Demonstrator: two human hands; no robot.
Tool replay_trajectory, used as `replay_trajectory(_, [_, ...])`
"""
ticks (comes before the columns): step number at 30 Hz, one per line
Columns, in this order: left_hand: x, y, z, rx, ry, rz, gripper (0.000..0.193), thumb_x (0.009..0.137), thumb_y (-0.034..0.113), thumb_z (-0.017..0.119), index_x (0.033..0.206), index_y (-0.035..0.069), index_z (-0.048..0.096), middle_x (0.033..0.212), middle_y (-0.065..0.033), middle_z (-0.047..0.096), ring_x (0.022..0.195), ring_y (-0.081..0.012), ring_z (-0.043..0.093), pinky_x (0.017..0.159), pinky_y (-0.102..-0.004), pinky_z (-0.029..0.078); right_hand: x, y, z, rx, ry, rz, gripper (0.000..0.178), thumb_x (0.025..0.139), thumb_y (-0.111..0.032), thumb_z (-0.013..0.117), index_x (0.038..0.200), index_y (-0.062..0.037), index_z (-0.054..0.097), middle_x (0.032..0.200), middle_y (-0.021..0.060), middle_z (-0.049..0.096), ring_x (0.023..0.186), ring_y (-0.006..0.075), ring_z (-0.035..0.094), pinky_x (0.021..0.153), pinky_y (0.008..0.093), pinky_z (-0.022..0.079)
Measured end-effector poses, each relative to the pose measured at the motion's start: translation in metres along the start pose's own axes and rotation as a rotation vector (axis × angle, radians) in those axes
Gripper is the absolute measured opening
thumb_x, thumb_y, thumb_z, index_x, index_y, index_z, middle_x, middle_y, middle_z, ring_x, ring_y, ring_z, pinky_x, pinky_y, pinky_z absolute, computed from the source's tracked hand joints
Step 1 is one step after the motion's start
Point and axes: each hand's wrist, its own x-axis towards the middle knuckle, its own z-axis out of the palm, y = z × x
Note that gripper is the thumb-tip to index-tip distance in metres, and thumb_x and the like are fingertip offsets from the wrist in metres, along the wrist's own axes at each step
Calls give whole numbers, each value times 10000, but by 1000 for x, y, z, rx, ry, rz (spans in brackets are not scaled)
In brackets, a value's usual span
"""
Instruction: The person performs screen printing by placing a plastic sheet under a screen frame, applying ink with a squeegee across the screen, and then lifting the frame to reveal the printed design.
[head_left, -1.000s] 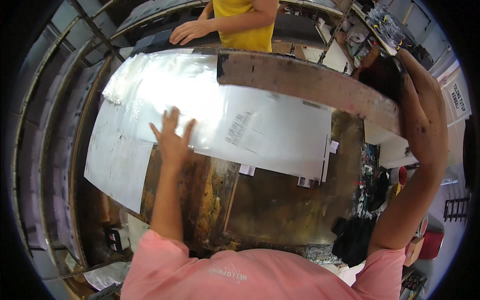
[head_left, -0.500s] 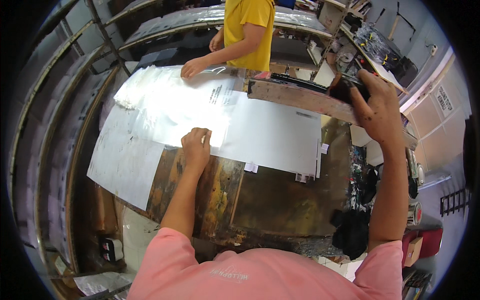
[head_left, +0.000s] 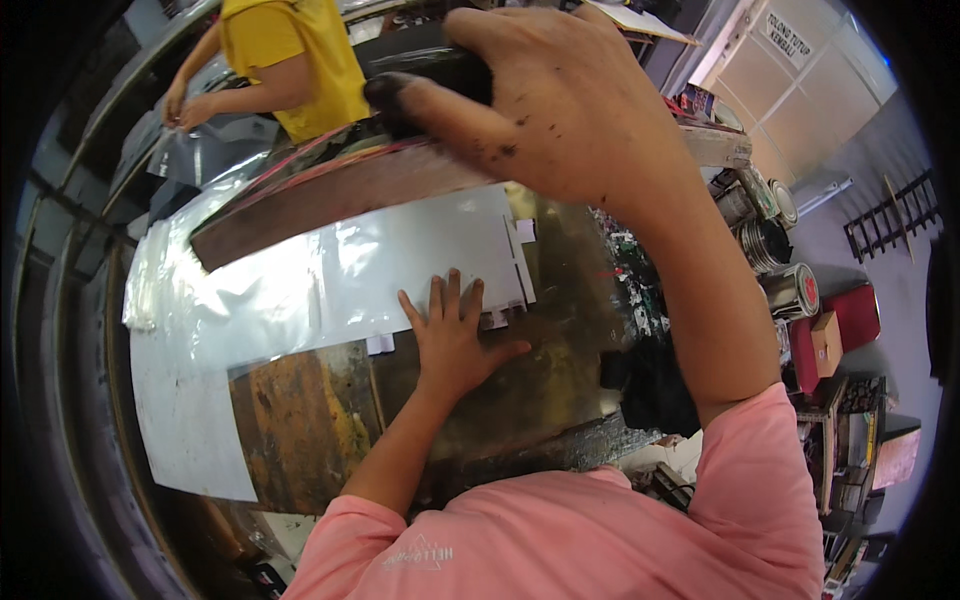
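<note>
My left hand (head_left: 450, 335) lies with fingers spread, its fingertips over the lower edge of a clear plastic sheet (head_left: 380, 265) on the worktable. Above the sheet, my right hand (head_left: 570, 105) is closed around a dark, ink-blackened block (head_left: 450, 75) at a long wooden screen frame (head_left: 330, 205). The thumb is stained black. The frame is tilted and raised over the sheet, hiding part of it. Whether my fingers also grip the frame itself is hidden. Small white paper tabs (head_left: 381, 345) sit along the sheet's lower edge.
A co-worker in a yellow shirt (head_left: 290, 60) stands across the table, holding a clear sheet (head_left: 215, 150). Stacked plastic (head_left: 150, 270) lies at the left, above a white board (head_left: 190, 430). A black cloth (head_left: 655, 385) hangs near the right edge; paint cans (head_left: 790, 290) stand beyond.
My view has turned rightward. My left hand has opened and come to the tabbed end of the sheet. The frame and my right hand are nearer and higher. The co-worker now holds a clear sheet.
</note>
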Motion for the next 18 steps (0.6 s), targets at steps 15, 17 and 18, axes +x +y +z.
replay_trajectory(15, [-3,3,-3,-29,67,32,1163,736,823,751,1623,133,452,1556,-151,513,1447,-380,464,1210,-816,-14,15,-12,-24,24,-171,118,524,991,-550,626,991,-32,706,881,174,725,885,358,701,868,503,466])
replay_trajectory(17, [-10,-4,-10,-101,226,9,1110,763,756,791,1611,118,465,1492,-133,569,1403,-338,518,1243,-737,136,18,-13,-22,20,-220,158,527,992,-556,625,996,-35,709,880,172,726,883,355,703,868,505,466])
replay_trajectory(18, [-9,-11,-16,-142,313,4,1084,777,723,811,1606,111,472,1460,-124,597,1381,-317,545,1259,-697,211,16,-8,-17,17,-246,181,529,993,-559,625,998,-37,710,879,171,727,881,353,704,868,506,466])
